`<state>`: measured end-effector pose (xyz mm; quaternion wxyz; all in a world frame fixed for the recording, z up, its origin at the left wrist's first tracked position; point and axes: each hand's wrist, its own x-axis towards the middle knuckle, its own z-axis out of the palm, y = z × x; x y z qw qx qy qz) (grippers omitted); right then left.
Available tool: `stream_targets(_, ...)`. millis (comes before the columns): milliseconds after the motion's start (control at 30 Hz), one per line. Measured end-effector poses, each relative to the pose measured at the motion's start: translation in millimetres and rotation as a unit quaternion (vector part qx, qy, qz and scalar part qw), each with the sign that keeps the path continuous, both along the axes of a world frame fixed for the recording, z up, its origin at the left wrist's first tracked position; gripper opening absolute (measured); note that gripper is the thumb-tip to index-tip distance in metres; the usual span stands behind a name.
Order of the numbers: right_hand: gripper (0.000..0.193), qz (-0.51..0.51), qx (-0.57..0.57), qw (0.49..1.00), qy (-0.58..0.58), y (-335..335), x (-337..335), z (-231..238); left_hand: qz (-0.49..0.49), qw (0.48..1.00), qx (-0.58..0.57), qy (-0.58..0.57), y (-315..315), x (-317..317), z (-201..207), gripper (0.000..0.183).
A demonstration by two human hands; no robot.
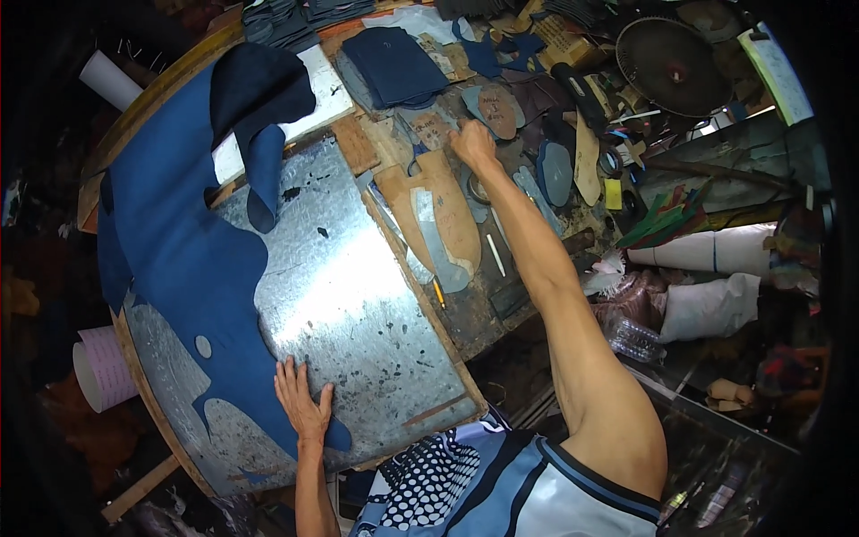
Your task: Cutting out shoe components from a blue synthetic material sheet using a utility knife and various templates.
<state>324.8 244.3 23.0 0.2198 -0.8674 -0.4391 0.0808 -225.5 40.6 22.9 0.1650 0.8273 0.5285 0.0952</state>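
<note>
A large irregular sheet of blue leather (183,215) covers the left part of a spotted metal sheet (367,313) on the table. My left hand (302,403) rests flat on the near end of the leather, fingers stretched out and a little apart. My right arm reaches far across the bench to the right. There my right hand (472,145) has its fingers bent inward beside a brown-grey shoe template (428,128); whether they grip its edge is hidden. Just right of that hand lies another brown template (497,112). A tan template (458,210) is nearer to me.
Stacked blue cut pieces (394,67) lie at the back beside a white board (327,85). A white pen (496,255), a yellow pencil (438,294) and blue-handled scissors (416,159) are among the templates. A round fan (674,67) stands far right.
</note>
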Motion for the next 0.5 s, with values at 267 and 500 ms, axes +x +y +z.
stream_targets(267,0.083,0.014,-0.158,0.987,-0.026,35.7,-2.9,-7.9,0.006,1.000,-0.011,0.007,1.0,3.6,0.6,0.061)
stream_targets(500,0.082,-0.052,-0.201,0.970,0.126,40.9,10.1,4.4,0.008,1.000,-0.009,0.021,1.3,2.8,1.7,0.062)
